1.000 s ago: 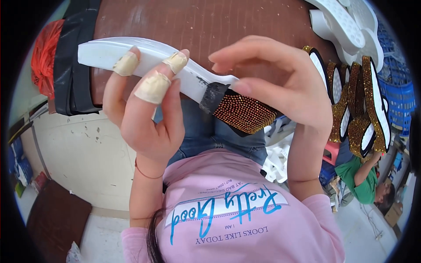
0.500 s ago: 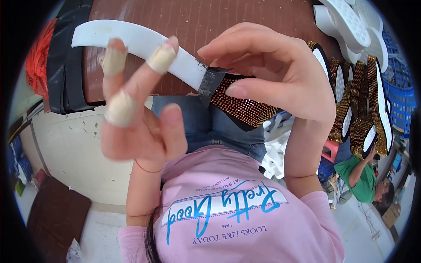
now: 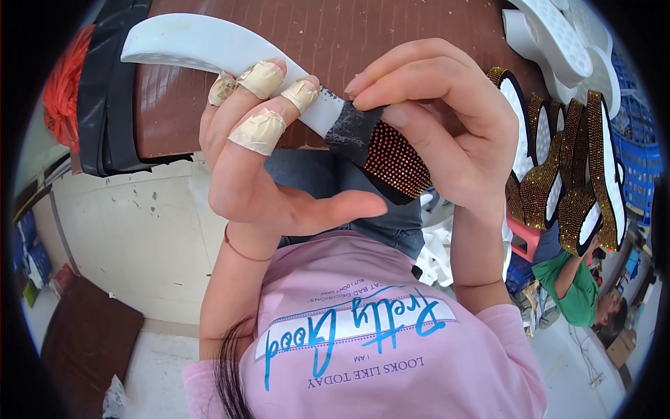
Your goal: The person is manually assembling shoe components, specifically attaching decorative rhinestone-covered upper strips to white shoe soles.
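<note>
A curved white shoe sole (image 3: 199,43) reaches over the tabletop's near edge. Its right end is wrapped in black material studded with amber rhinestones, a rhinestone cover (image 3: 396,159) with a dull black edge band. My right hand (image 3: 453,119) pinches that band between thumb and fingertips, where it meets the white sole. Against the sole's near side rest the bent fingers of my left hand (image 3: 258,160), several of them wrapped in beige tape. The left thumb stretches out to the right, apart from the sole and the cover. My right fingers partly hide the cover's far side.
The brown tabletop (image 3: 419,21) lies beyond my hands, with black strips (image 3: 105,119) and a red plastic bag (image 3: 61,91) at its left. On the right are rhinestone-covered soles (image 3: 604,167), bare white soles (image 3: 551,42) and a blue basket (image 3: 638,164). A person in green (image 3: 579,293) works at lower right.
My left hand has moved right and up, its fingers now bent against the sole. My right thumb and fingers have closed on the black band. The sole has shifted slightly up and right.
</note>
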Motion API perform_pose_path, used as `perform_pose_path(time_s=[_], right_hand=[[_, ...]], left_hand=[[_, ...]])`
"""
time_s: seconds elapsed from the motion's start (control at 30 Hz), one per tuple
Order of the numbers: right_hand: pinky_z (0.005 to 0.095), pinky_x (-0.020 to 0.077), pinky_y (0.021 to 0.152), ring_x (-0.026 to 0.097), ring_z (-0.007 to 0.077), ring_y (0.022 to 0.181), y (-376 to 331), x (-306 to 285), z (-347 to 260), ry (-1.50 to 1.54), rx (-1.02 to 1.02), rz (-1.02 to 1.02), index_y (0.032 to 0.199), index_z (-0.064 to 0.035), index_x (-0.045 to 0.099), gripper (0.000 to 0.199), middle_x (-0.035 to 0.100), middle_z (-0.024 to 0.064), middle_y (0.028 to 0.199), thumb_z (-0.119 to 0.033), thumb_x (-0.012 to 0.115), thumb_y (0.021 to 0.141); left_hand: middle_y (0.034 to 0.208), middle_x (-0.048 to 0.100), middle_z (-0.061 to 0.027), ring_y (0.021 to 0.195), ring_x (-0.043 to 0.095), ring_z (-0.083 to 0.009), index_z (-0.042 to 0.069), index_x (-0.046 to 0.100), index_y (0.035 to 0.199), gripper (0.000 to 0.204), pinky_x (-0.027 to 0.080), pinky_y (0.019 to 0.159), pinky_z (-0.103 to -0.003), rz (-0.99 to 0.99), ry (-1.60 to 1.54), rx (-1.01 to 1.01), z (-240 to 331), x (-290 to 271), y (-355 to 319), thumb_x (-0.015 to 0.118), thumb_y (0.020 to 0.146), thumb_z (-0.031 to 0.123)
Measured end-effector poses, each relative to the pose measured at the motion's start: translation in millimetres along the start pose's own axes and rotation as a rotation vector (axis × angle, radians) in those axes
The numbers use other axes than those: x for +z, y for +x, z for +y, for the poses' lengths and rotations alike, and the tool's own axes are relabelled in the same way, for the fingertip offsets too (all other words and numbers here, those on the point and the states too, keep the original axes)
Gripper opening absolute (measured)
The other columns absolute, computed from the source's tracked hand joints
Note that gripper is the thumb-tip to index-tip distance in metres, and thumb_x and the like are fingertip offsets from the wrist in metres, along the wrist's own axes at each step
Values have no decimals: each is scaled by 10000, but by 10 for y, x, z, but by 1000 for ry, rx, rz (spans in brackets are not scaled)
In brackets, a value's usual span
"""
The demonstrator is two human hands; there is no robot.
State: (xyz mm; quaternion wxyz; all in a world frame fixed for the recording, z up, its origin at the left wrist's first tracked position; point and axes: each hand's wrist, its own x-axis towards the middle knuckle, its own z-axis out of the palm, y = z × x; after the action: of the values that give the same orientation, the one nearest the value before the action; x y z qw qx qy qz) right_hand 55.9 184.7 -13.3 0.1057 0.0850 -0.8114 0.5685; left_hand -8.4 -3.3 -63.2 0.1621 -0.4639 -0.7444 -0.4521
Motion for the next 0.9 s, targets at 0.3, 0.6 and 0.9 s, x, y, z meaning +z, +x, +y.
perform_pose_path(time_s=[0.3, 0.6, 0.9], right_hand=[[343, 529, 855, 616, 196, 799, -5, -14, 43, -16, -229, 32, 889, 34, 666, 189, 630, 161, 1002, 98, 553, 753], [250, 472, 851, 598, 160, 817, 168, 176, -416, -32, 174, 117, 1020, 49, 643, 242, 644, 121, 1001, 68, 501, 825], [353, 434, 976, 567, 241, 1062, 18, 492, -264, 45, 31, 345, 1250, 48, 502, 468, 566, 195, 1105, 97, 425, 792]], left_hand=[[1141, 594, -150, 968, 606, -229, 48, 396, 1187, 967, 494, 865, -334, 64, 47, -95, 209, 120, 37, 803, 560, 661], [1199, 546, -158, 1019, 585, -249, 41, 397, 1178, 716, 474, 903, -332, 219, 50, -211, 190, 161, -1, 846, 664, 260], [1151, 549, -153, 998, 574, -242, 59, 391, 1187, 605, 468, 879, -318, 348, -150, -138, 207, 186, -175, 763, 710, 58]])
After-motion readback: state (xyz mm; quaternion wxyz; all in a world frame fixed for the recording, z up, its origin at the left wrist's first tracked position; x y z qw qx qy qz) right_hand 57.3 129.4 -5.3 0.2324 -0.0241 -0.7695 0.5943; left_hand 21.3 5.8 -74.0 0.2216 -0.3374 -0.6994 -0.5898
